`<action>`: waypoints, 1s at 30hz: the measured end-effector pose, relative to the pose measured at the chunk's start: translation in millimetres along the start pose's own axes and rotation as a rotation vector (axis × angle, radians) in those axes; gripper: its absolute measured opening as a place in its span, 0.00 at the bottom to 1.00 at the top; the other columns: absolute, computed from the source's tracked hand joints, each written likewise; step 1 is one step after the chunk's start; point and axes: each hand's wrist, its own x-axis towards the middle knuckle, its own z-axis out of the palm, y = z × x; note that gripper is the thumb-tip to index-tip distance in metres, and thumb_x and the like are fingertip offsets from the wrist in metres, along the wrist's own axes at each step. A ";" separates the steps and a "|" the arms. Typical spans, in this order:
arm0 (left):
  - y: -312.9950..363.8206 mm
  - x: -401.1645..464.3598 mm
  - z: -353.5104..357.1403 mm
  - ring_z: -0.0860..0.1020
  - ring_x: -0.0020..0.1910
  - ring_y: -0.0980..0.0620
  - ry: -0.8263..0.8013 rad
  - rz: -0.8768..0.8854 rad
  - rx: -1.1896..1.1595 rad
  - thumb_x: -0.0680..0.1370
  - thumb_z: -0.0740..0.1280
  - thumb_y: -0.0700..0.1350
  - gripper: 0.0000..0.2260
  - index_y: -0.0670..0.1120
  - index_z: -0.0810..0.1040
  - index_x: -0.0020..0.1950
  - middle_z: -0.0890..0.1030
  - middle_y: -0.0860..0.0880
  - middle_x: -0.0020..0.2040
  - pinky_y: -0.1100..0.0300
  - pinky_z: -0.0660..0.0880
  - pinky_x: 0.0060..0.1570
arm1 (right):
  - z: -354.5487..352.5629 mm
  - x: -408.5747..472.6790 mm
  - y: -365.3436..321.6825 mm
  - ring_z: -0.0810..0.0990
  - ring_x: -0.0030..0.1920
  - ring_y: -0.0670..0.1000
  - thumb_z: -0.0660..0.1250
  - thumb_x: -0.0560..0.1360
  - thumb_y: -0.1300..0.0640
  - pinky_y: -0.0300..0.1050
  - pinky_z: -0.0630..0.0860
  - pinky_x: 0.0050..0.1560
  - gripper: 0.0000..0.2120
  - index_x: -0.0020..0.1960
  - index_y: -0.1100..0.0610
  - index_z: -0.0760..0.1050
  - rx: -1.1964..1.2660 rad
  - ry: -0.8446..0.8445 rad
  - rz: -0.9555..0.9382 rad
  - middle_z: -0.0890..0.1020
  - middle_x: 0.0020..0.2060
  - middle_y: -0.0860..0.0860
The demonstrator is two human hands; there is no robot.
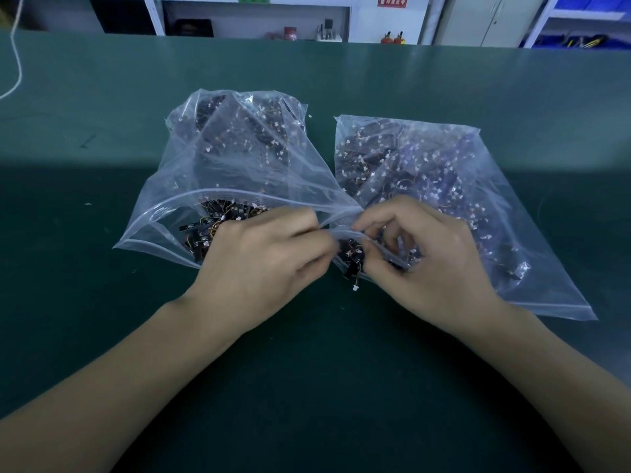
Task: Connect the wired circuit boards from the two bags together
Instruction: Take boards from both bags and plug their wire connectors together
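Two clear zip-lock bags sit side by side on a dark green table (102, 336), both stuffed with small black circuit boards trailing thin wires and tiny white connectors. The left bag (218, 158) is at about 11 o'clock from the middle of the view, and its mouth gapes wide toward the person, so you can see bare boards (199, 228) lying just inside the opening. The right bag (444, 172) is at about 1 o'clock, lying flatter, its zip edge running down toward 4 o'clock.

The left hand (259, 261) is at the near corner of the left bag's mouth, fingers curled in, with the fingertips pinched on the plastic rim where the two bags meet (honestly can't tell if there's also a board in that pinch, the fingers cover it). The right hand (426, 254) is right next to it at the corner of the right bag's opening, thumb and index finger nipped on that bag's rim, the other fingers curled loosely underneath.

Between the two hands a small black board (353, 259) pokes out of the right bag's corner, and one white connector (355, 287) on its wire dangles just below onto the table.

Way off at 10 o'clock a white cord (17, 63) loops across the table, and shelving (256, 15) runs along the back wall.
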 end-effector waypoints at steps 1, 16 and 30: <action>1.9 0.9 0.0 0.78 0.34 0.49 -0.026 0.018 0.052 0.82 0.72 0.42 0.09 0.50 0.86 0.43 0.77 0.51 0.35 0.54 0.72 0.24 | 0.1 -0.3 0.1 0.77 0.38 0.47 0.76 0.74 0.68 0.31 0.71 0.44 0.13 0.54 0.54 0.82 0.008 0.000 0.000 0.80 0.42 0.41; -11.5 -7.5 -7.9 0.67 0.28 0.49 -0.140 -0.257 -0.115 0.80 0.64 0.52 0.15 0.50 0.69 0.36 0.65 0.57 0.29 0.58 0.66 0.32 | 1.1 0.0 -4.7 0.79 0.38 0.50 0.74 0.75 0.64 0.40 0.75 0.41 0.13 0.55 0.50 0.82 0.028 -0.029 0.041 0.77 0.42 0.35; -49.2 -10.3 7.4 0.84 0.40 0.41 -0.202 -0.319 0.132 0.80 0.74 0.48 0.05 0.54 0.90 0.52 0.86 0.51 0.39 0.51 0.79 0.36 | 0.8 -0.9 -5.6 0.78 0.38 0.50 0.74 0.75 0.65 0.42 0.77 0.42 0.13 0.56 0.51 0.82 0.036 -0.060 0.056 0.78 0.42 0.39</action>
